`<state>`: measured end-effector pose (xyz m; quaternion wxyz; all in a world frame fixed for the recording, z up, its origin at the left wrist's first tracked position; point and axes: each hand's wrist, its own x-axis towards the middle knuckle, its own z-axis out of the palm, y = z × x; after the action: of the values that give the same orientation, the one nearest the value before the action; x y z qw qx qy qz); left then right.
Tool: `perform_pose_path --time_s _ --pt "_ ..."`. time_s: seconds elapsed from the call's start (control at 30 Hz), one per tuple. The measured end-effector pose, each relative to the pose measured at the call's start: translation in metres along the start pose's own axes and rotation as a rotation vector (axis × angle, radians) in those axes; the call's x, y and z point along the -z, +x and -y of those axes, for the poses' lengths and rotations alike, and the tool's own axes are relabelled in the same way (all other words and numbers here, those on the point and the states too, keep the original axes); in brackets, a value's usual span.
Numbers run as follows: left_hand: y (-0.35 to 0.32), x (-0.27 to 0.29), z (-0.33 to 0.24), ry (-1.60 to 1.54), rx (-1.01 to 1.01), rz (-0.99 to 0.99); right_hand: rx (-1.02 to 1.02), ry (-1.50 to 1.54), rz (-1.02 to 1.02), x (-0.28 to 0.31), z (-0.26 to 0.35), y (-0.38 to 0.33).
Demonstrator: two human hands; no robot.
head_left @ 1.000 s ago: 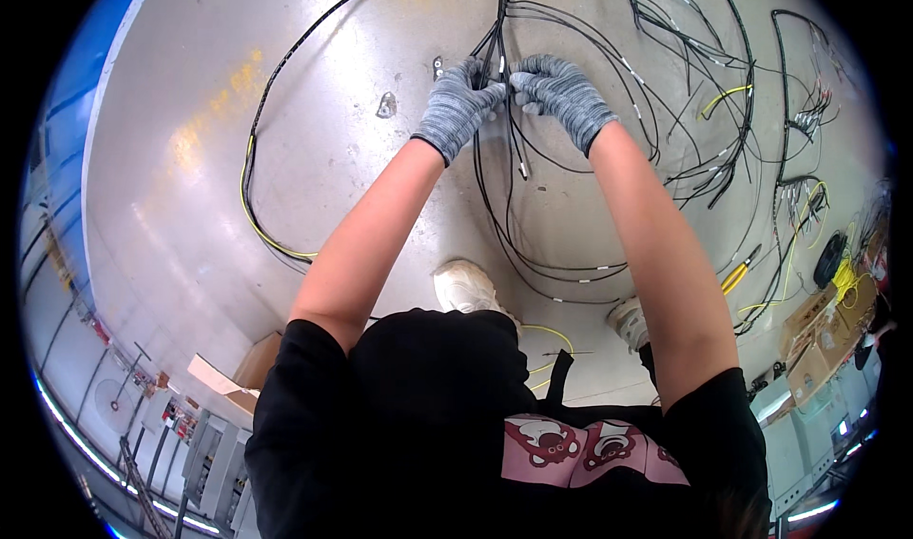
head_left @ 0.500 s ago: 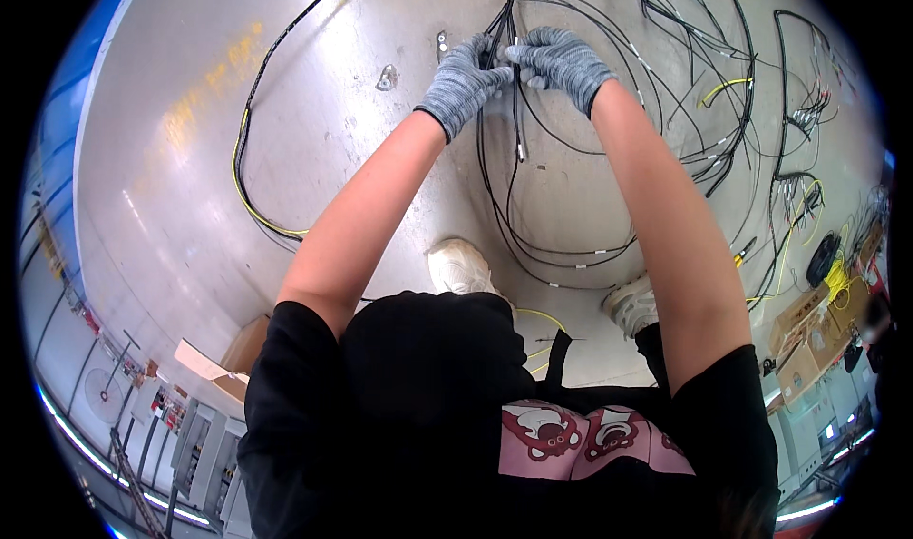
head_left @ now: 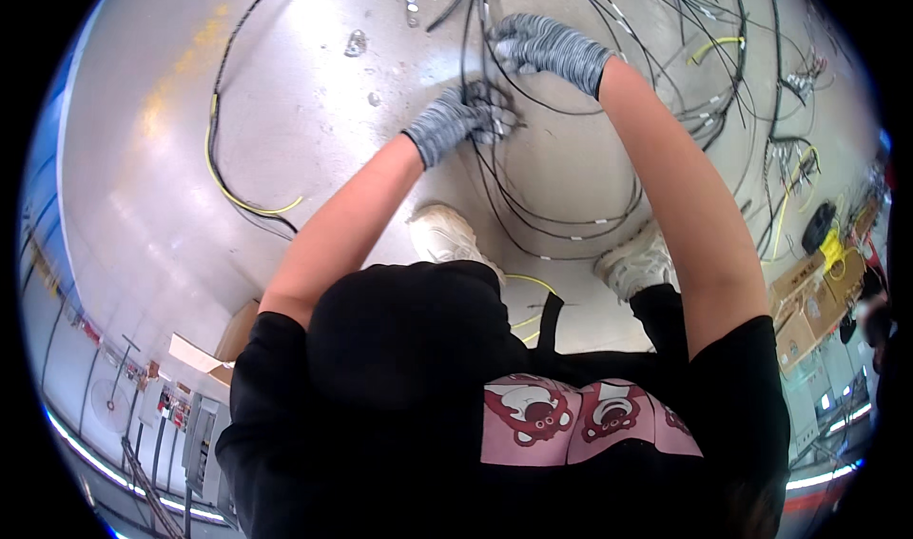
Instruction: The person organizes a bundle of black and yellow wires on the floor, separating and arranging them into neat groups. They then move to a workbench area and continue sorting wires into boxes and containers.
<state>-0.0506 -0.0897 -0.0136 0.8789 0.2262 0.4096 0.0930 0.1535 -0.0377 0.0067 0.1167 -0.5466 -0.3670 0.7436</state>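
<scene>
Both my hands wear grey striped gloves and work on a bundle of thin black cables point(head_left: 467, 35) lying on the floor. My left hand point(head_left: 464, 120) is the nearer one, with its fingers curled round the black cables where they run down toward my feet. Farther off and to the right, my right hand point(head_left: 547, 48) has its fingers drawn together at a black cable beside the bundle; the fingertips are partly hidden. Below my left hand the cables sweep in wide loops point(head_left: 542, 225) to the right, with small white labels on them.
More black cable harnesses point(head_left: 732, 92) spread over the floor to the right, one with a yellow piece point(head_left: 713, 48). A black cable with a yellow-green wire point(head_left: 211, 154) curves along the left. Cardboard boxes stand at the right point(head_left: 799, 306) and lower left point(head_left: 195, 351). My shoes point(head_left: 447, 235) are close to the loops.
My left hand has slid down the cables toward me, away from my right hand. The right hand stays near the upper bundle. The whole view has shifted slightly.
</scene>
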Motion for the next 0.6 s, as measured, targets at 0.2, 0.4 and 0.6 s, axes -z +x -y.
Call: perform_pose_path --time_s 0.2,0.4,0.6 --pt "-0.007 -0.005 -0.007 0.050 -0.010 -0.080 0.001 -0.625 0.219 0.020 -0.078 -0.062" --pt "0.000 0.001 -0.001 0.086 0.034 -0.016 -0.059 -0.518 0.148 0.042 -0.130 -0.105" --pt "-0.002 -0.009 -0.009 0.115 0.101 -0.106 -0.126 -0.247 0.070 0.034 -0.132 -0.107"
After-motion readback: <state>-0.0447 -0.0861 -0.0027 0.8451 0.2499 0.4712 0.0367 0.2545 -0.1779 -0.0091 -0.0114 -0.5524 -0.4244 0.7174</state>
